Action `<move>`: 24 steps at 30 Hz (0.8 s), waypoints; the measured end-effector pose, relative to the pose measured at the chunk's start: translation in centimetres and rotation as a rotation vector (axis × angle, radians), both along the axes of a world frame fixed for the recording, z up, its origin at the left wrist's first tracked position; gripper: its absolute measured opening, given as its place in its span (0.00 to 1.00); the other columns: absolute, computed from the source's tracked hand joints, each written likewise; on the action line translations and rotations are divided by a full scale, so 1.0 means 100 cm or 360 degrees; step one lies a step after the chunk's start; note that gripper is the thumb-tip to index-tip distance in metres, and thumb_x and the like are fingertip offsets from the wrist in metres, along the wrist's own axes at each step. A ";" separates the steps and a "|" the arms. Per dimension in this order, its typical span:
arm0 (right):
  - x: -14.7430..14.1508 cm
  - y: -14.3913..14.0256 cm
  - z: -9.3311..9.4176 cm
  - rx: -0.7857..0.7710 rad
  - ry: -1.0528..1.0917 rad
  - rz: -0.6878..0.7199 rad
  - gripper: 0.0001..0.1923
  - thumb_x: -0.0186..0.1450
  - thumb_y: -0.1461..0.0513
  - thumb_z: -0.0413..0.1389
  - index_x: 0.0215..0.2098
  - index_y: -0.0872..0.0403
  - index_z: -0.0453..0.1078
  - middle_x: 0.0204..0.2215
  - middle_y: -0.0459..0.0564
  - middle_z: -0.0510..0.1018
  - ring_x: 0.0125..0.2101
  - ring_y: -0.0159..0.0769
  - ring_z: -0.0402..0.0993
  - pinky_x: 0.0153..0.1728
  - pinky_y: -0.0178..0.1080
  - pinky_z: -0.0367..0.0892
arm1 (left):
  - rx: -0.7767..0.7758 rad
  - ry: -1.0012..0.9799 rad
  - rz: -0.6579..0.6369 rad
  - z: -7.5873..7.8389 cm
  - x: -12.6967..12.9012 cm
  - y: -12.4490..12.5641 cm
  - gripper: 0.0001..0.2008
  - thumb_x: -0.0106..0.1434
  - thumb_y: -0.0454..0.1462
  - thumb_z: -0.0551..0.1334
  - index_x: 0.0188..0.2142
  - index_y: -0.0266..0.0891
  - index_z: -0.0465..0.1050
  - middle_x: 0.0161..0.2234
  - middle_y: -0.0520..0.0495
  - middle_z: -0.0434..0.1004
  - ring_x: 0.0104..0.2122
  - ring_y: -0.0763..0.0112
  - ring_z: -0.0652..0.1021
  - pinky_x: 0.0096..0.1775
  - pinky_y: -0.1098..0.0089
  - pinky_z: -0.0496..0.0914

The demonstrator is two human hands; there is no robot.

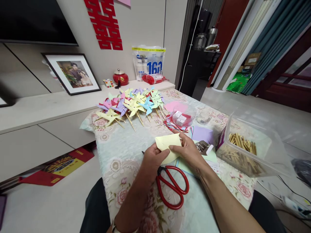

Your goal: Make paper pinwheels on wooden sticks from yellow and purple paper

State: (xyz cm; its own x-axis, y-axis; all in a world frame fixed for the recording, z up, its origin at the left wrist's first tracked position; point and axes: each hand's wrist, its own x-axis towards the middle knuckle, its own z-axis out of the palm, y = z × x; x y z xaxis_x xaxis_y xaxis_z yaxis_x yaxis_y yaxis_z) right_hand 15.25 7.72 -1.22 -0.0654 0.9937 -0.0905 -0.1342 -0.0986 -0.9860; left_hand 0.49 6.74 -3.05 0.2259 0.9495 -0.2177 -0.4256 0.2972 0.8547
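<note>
**Crooked fold risk, scissors close under the wrists**

Nearest me, the red scissors (172, 186) lie at 6 o'clock and could catch a wrist. My left hand (152, 158) and right hand (189, 152) pinch the yellow paper (167, 143); uneven pressure could skew it. Finished pinwheels (131, 105) lie at 11 o'clock.

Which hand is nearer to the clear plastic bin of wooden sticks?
Right. The right hand pinches the yellow paper just left of the clear plastic bin of wooden sticks; the left hand holds the paper's other side, farther away.
</note>
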 end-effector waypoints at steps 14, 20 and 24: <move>-0.002 0.000 -0.007 -0.0048 0.0335 0.0065 0.41 0.51 0.61 0.70 0.61 0.52 0.62 0.37 0.48 0.81 0.33 0.37 0.78 0.35 0.38 0.72 | -0.0068 -0.0049 0.0170 0.000 -0.002 0.000 0.22 0.48 0.38 0.74 0.43 0.30 0.79 0.32 0.42 0.85 0.29 0.61 0.82 0.33 0.67 0.74; 0.004 0.004 -0.007 0.0237 0.0035 -0.0064 0.35 0.50 0.64 0.70 0.56 0.49 0.71 0.37 0.45 0.77 0.33 0.31 0.72 0.36 0.36 0.69 | -0.0081 -0.0275 0.0167 0.008 -0.007 0.002 0.21 0.50 0.38 0.72 0.44 0.34 0.79 0.35 0.42 0.85 0.38 0.56 0.82 0.37 0.66 0.74; 0.005 0.002 -0.006 0.0361 -0.0199 -0.0023 0.25 0.54 0.64 0.67 0.50 0.47 0.77 0.40 0.47 0.78 0.39 0.36 0.72 0.39 0.38 0.68 | -0.0110 -0.0325 0.0109 0.014 -0.011 0.002 0.14 0.51 0.38 0.70 0.39 0.37 0.80 0.32 0.45 0.84 0.37 0.57 0.82 0.35 0.67 0.74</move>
